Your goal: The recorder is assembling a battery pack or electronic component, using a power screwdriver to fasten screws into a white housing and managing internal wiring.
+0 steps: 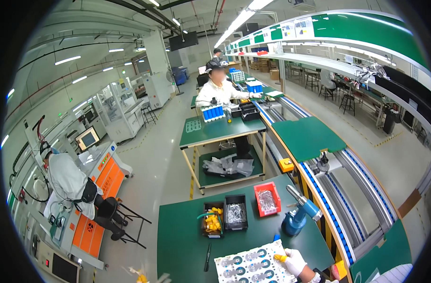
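A white panel printed with rows of grey and green discs lay on the green tabletop, toward its near side, its lower part cut off by the rim of the view. The right hand, in a white glove with yellow-covered fingertips, came in over the panel's right edge, so that the panel lay directly to its left and partly under its fingertips; these touched the upper face, but whether the hand gripped the panel could not be told, since the underside was hidden. The left hand showed only as a yellow-tipped blur outside the tabletop's left edge, well apart from the panel, and whether it was open or closed could not be told. A black pen lay just beside the panel's far left corner. Near the tabletop's far edge, a black bin of yellow parts and a black bin of metal fasteners stood side by side, with a red bin of silvery pieces nearer the far right corner, while a blue rivet gun stood upright near the right edge, beyond the right hand
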